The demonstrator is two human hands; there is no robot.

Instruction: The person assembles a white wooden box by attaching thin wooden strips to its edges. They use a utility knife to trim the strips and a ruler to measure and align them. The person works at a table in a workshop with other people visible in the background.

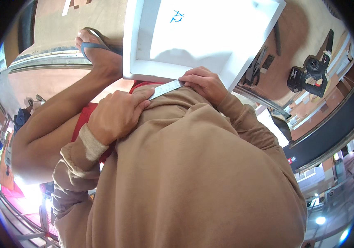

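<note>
My left hand (117,113) and my right hand (206,84) hold a flat pale strip (166,89) between them over my lap. Faint marks run along its face; whether it is a ruler or a plain metal strip I cannot tell. The left fingers pinch its near-left end, the right fingers its far-right end. Just beyond the strip stands a large white open box (129,41) with raised walls and a blue handwritten mark inside. My right fingers are at the box's near wall; I cannot tell whether they touch it.
A black cordless power tool (315,68) with a battery lies on the floor at the right. Dark hand tools (255,68) lie beside the box. My bare leg and sandalled foot (96,47) are at the left. A dark curved edge (325,136) runs along the far right.
</note>
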